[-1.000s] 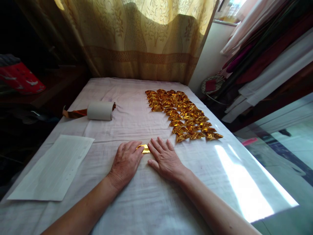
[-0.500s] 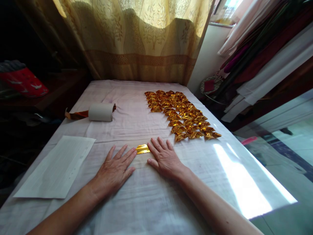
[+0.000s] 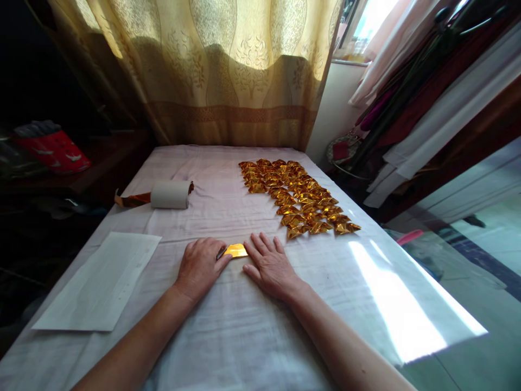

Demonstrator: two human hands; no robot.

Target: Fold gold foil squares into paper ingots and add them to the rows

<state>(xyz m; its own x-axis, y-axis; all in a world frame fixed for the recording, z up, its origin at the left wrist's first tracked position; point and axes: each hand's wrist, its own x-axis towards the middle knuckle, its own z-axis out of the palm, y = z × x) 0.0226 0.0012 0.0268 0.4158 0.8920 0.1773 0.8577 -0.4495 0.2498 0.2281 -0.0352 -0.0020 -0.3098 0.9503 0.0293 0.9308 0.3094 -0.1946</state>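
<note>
A small folded piece of gold foil paper (image 3: 237, 250) lies between my two hands on the white cloth. My left hand (image 3: 202, 263) has its fingers curled and pinches the foil's left end between thumb and fingers; a dark sliver shows there, perhaps the foil's turned-up edge. Flat on the cloth, my right hand (image 3: 272, 266) has its fingers spread, and its fingertips press the foil's right end. Beyond my right hand, several folded gold foil ingots (image 3: 309, 201) stand in rows.
A grey-white cardboard roll (image 3: 170, 194) with copper-coloured foil in it lies at the back left. Nearer on the left is a white sheet of paper (image 3: 101, 282). A red container (image 3: 57, 152) stands on dark furniture. Clothes (image 3: 431, 119) hang at the right.
My left hand has gone from flat, spread fingers to a pinch on the foil's left end. The right hand remains flat on the other end. The view has tilted up slightly.
</note>
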